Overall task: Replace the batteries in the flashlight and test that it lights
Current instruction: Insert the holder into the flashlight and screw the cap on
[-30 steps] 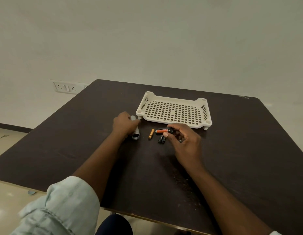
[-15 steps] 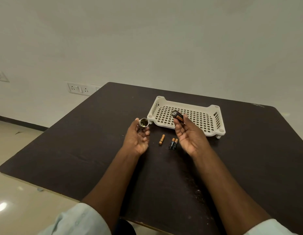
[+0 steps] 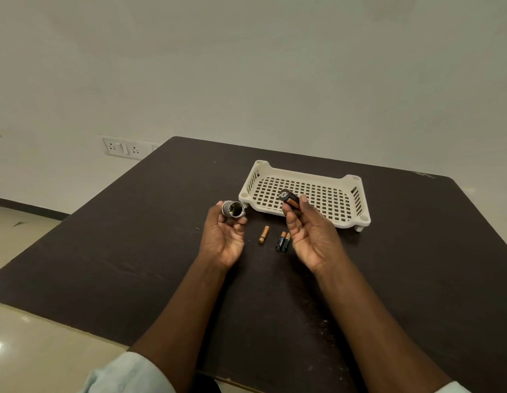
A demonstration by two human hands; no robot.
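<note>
My left hand (image 3: 223, 238) holds the silver flashlight body (image 3: 233, 209) above the dark table, palm up, its open end facing me. My right hand (image 3: 309, 235) grips a black battery holder (image 3: 289, 199) with orange-and-black cells in it, raised level with the flashlight and a short gap to its right. On the table between my hands lie a single copper-coloured battery (image 3: 263, 234) and two black-and-copper batteries (image 3: 283, 241) side by side.
A cream slotted plastic tray (image 3: 357, 202) stands on the dark table (image 3: 133, 251) just behind my hands. A wall socket plate (image 3: 122, 148) is on the wall at left. The table's near edge runs along the bottom left.
Both hands lifted off the table: the left raised the flashlight body and turned its open end toward me, the right raised the battery holder. Since half a second ago they barely moved.
</note>
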